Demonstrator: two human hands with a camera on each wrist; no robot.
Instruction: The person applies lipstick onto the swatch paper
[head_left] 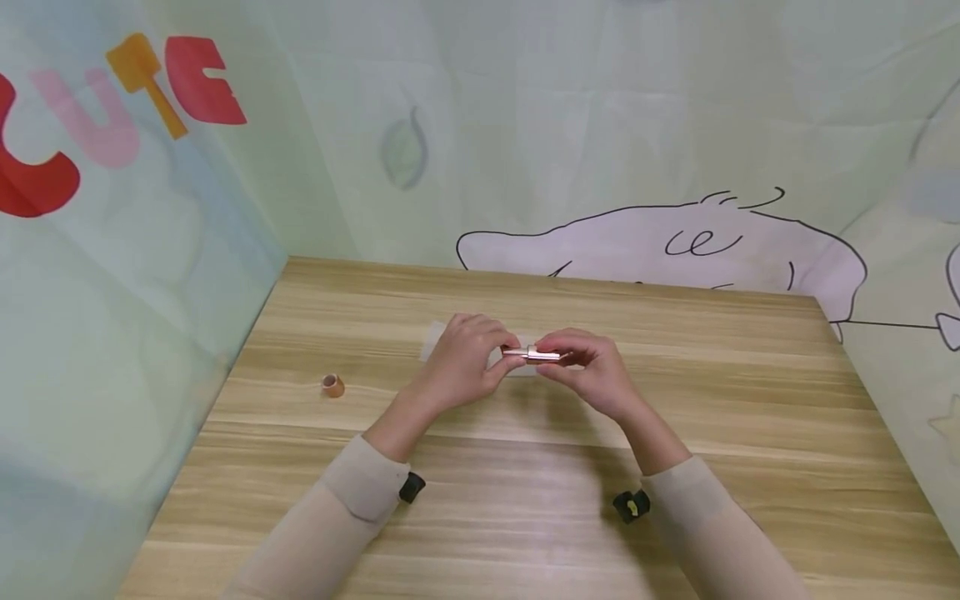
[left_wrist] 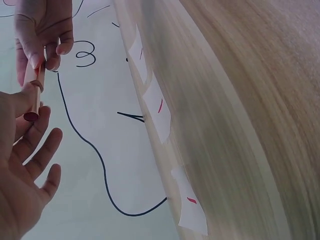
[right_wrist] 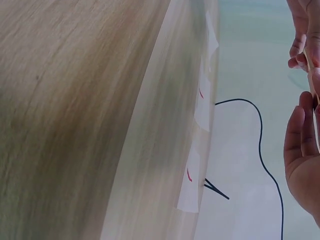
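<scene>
"What have you got?"

"A slim rose-gold tube (head_left: 534,354), lying sideways between my two hands, raised off the wooden table (head_left: 525,517)."

"Start from the far left of it."

"Farthest left of the tube, big coloured letters (head_left: 202,81) run across the wall cloth. Closer in, yet well apart from the tube on its left, a small copper-coloured hollow piece (head_left: 332,386) sits on the table."

"And next?"

"A pale sheet (head_left: 432,340) shows left of the tube, partly behind my left hand (head_left: 465,357). A pale bit also shows by the tube's near side — whether it's one sheet I can't tell. That hand is clamped on the tube's left part, thumb against forefinger, the other fingers loosely bent away. From my left wrist I can see the tube's round, dark red end."

"Your right?"

"My right hand (head_left: 588,371) is clamped on the tube's right part — thumb on the near side, fingers on the far side."

"Farther over?"

"Nearer me and to the right of the tube, a black wrist piece (head_left: 631,505) is at my cuff. Beyond the tube, mostly to its right, a cartoon outline (head_left: 660,246) spreads over the wall cloth."
</scene>
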